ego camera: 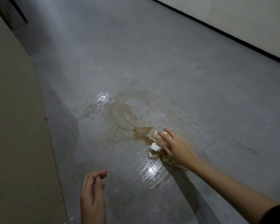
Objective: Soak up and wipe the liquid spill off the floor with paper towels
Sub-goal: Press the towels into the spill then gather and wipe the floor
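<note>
Brown, tea-coloured liquid spill (128,117) lies on the grey, smooth, slightly speckled floor (200,88), ahead of both hands and mostly between them, reaching as far as the right hand's fingertips.

To the left of the left hand stands a flat beige panel (14,126), matt and straight-edged. The left hand (92,193) hovers nearer the person, just beside that panel, fingers loosely curled and holding nothing.

Ahead of it the spill shows as thin, curved, swirled streaks, with glossy wet patches catching the light; a darker, thicker pool (141,134) sits just left of the right hand. Another shiny wet film (152,170) lies between the two hands, below the wad.

The right hand (176,147) presses down with straight, spread fingers on a crumpled white paper towel wad (157,147), a ring on one finger. The wad looks soggy and stained brown over most of its folds, with only a small white corner left.

By my judgement the job is partway through: the smeared arcs suggest wiping has thinned much of the liquid, but the dark pool, the streaks and the wet sheen remain. The wad seems nearly saturated, so a fresh towel is probably needed.

Far beyond the right hand, a pale wall (233,18) meets the floor along a black baseboard (217,29).
</note>
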Action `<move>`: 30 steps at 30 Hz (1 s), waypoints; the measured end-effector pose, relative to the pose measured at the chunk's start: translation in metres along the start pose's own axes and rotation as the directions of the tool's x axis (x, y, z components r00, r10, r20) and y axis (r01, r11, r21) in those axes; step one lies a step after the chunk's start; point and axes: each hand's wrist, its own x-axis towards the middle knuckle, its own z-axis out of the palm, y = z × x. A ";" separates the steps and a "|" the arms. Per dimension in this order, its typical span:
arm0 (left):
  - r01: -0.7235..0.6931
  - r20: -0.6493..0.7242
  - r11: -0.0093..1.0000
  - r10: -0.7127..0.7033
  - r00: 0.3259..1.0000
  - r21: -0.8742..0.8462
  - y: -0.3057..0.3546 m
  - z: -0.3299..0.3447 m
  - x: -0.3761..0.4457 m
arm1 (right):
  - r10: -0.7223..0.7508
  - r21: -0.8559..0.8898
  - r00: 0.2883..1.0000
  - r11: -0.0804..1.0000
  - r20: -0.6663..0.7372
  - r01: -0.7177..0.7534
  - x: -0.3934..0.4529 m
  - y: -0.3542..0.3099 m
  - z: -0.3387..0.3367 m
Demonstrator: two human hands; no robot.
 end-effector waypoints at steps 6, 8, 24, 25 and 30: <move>-0.010 -0.016 1.000 0.009 1.000 -0.016 0.004 -0.002 -0.001 | 0.146 -0.138 0.982 0.982 0.120 -0.129 -0.015 -0.028 0.039; -0.026 -0.007 1.000 0.026 1.000 -0.010 0.005 -0.004 0.000 | 0.140 -0.148 0.986 0.981 0.085 -0.127 -0.021 -0.032 0.045; 0.002 0.062 1.000 -0.001 0.998 -0.015 0.010 0.005 -0.007 | 0.363 0.925 0.881 0.109 0.304 -0.364 -0.003 -0.013 -0.026; 0.003 0.061 1.000 -0.002 0.998 -0.019 0.011 0.004 -0.006 | 0.364 0.916 0.866 0.078 0.342 -0.394 -0.003 -0.010 -0.026; 0.008 0.056 1.000 -0.006 0.998 -0.021 0.011 0.005 -0.008 | 0.286 0.724 0.956 0.645 0.067 -0.244 -0.018 0.015 -0.019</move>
